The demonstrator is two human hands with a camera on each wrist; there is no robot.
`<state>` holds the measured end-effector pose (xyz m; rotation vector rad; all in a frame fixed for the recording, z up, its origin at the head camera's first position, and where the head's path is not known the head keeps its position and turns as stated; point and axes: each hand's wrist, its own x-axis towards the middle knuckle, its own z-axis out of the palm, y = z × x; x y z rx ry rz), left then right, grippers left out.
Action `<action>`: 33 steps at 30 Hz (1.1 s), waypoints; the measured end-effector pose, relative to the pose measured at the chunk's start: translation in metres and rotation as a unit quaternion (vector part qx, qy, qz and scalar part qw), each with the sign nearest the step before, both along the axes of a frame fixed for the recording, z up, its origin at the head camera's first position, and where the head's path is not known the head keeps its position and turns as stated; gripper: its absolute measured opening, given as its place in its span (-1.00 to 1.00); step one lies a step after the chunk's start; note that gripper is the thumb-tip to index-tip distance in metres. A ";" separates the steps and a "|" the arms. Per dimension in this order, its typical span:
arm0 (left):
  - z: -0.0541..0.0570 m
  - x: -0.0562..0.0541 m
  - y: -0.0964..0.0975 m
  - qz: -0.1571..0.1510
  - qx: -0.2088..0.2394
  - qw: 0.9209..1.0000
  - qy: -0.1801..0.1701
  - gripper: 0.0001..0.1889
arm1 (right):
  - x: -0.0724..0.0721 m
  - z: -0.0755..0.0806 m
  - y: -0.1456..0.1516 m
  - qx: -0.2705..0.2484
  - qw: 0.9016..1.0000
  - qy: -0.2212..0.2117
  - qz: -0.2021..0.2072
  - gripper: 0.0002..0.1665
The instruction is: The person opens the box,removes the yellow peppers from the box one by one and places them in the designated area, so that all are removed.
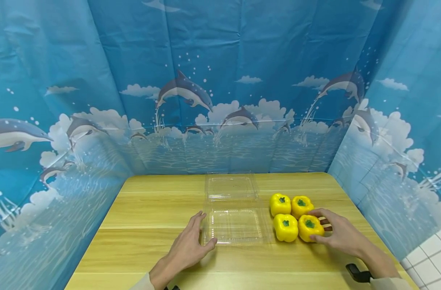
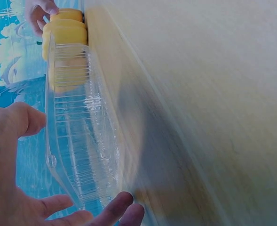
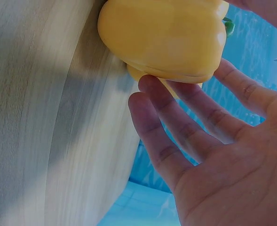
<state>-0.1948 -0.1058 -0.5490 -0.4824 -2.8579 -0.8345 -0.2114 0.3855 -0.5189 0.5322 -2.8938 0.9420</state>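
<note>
My left hand (image 1: 188,246) is beside the near left corner of a clear plastic clamshell box (image 1: 236,225), thumb and fingers spread around that corner. In the left wrist view the box's ribbed wall (image 2: 72,136) stands between the thumb and the other fingers. My right hand (image 1: 338,231) reaches round the right side of the nearest right yellow bell pepper (image 1: 311,228), thumb at its front and index finger behind. In the right wrist view the fingers (image 3: 190,132) are fairly straight, tips at the pepper's side; firm contact cannot be told. The pepper stands upright on the table.
Three more yellow bell peppers stand close by: one near left (image 1: 286,228), one far left (image 1: 280,204), one far right (image 1: 301,206). The box's lid (image 1: 231,186) lies folded back. A wooden table (image 1: 148,217) bears everything, with a blue dolphin curtain (image 1: 220,153) behind.
</note>
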 end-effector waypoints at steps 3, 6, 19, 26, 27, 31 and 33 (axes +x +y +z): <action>0.000 -0.001 0.000 0.000 0.001 1.000 0.000 -0.08 | 0.000 0.000 -0.001 0.004 1.000 0.003 0.003 -0.13; 0.000 -0.001 0.000 0.001 0.001 1.000 -0.001 -0.08 | 0.001 0.001 -0.001 0.000 1.000 0.001 0.003 -0.12; 0.001 0.003 -0.001 0.007 0.002 1.000 0.003 -0.08 | 0.004 0.010 -0.004 0.009 1.000 0.015 -0.005 -0.10; -0.001 0.003 -0.001 0.010 0.001 1.000 0.009 -0.08 | 0.010 0.019 -0.015 0.029 0.996 0.041 -0.067 -0.24; -0.001 0.003 -0.001 0.010 -0.001 1.000 0.012 -0.08 | 0.010 0.020 -0.018 0.035 0.995 0.057 -0.070 -0.24; 0.003 0.003 -0.003 0.011 0.000 1.000 0.024 -0.06 | 0.012 0.020 -0.034 0.067 0.986 0.126 -0.083 -0.19; 0.006 0.002 -0.005 0.016 -0.003 0.999 0.029 -0.05 | 0.013 0.019 -0.044 0.077 0.981 0.156 -0.083 -0.15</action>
